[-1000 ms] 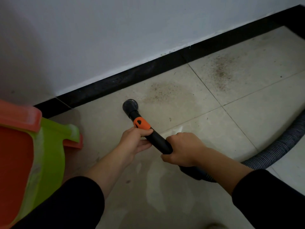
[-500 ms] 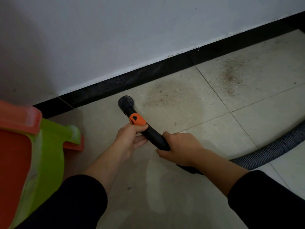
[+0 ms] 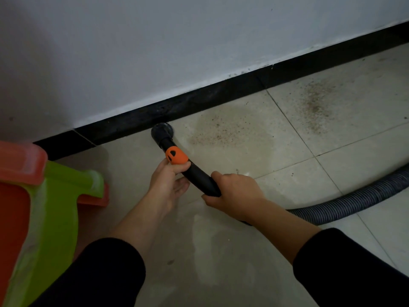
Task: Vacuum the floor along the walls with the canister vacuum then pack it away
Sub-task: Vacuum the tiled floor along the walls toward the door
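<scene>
A black vacuum wand [image 3: 199, 177] with an orange collar [image 3: 176, 155] points at the wall. Its round brush nozzle [image 3: 162, 130] sits on the tiled floor, touching the black baseboard [image 3: 221, 96]. My left hand [image 3: 168, 180] holds the wand just below the orange collar, thumb and forefinger around it. My right hand [image 3: 232, 193] grips the wand's lower end. A grey ribbed hose [image 3: 354, 202] runs off to the right from behind my right wrist. Brown dirt specks [image 3: 219, 131] lie on the tile right of the nozzle.
A second dirt patch [image 3: 316, 103] lies further right near the baseboard. Stacked plastic stools, green [image 3: 59, 207] and orange [image 3: 20, 162], stand at the left edge close to my left arm. The white wall [image 3: 177, 41] fills the top.
The nozzle has moved forward across the tile until it meets the baseboard. Both hands went with it and kept their hold.
</scene>
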